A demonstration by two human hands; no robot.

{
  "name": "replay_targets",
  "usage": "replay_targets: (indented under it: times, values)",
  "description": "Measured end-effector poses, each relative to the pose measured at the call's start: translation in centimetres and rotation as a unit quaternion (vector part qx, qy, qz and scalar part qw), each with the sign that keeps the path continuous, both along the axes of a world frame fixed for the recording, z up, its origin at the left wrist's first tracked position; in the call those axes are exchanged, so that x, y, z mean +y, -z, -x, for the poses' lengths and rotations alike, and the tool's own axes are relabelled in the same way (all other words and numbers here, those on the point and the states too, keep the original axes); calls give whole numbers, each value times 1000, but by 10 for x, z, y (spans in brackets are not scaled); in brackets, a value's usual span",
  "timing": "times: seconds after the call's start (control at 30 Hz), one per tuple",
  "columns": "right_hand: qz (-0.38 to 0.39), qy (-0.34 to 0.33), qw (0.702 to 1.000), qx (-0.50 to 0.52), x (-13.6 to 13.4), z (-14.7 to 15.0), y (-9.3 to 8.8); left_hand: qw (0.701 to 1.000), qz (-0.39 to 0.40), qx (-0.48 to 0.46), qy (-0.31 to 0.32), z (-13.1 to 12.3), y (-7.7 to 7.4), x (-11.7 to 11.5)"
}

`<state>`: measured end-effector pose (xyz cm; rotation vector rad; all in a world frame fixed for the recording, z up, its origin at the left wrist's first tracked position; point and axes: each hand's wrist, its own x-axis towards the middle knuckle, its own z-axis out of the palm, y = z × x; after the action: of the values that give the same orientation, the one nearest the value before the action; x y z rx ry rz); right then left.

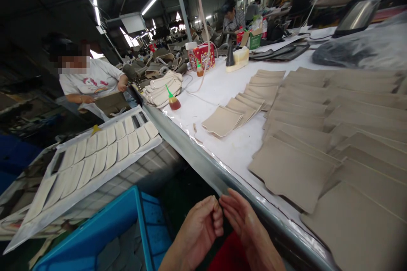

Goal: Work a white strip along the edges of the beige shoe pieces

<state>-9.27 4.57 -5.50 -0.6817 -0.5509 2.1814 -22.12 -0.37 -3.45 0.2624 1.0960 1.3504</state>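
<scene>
My left hand (pixel 200 226) and my right hand (pixel 243 220) are together at the bottom centre, below the metal edge (pixel 190 152) of the white table. Left-hand fingers are curled in a loose fist against the right hand. Right-hand fingers are stretched out, flat and together, their tips touching the left fingertips. Nothing shows in either hand. On the table just right of the hands lie several overlapping tan cut pieces (pixel 292 173) in rows. A smaller fan of tan pieces (pixel 222 120) lies farther up the table.
A blue crate (pixel 104 224) stands lower left. A board with several cream pieces (pixel 104 152) sits on a rack at left. A glue bottle (pixel 173 101), a stack of cream pieces (pixel 162 89) and a red box (pixel 202 56) stand farther up. A person in a white shirt (pixel 92 82) works at left.
</scene>
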Motion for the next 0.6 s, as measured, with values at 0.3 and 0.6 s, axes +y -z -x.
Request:
replay_targets:
  times: [0.3,0.6]
  values:
    - [-272,-62,949,-147,-7,15,5,980,-33,-152,-124,-25,-1,-2]
    - [-342,-35,917,-201,-8,25,-4,980,-64,-96,-164,-39,8,-1]
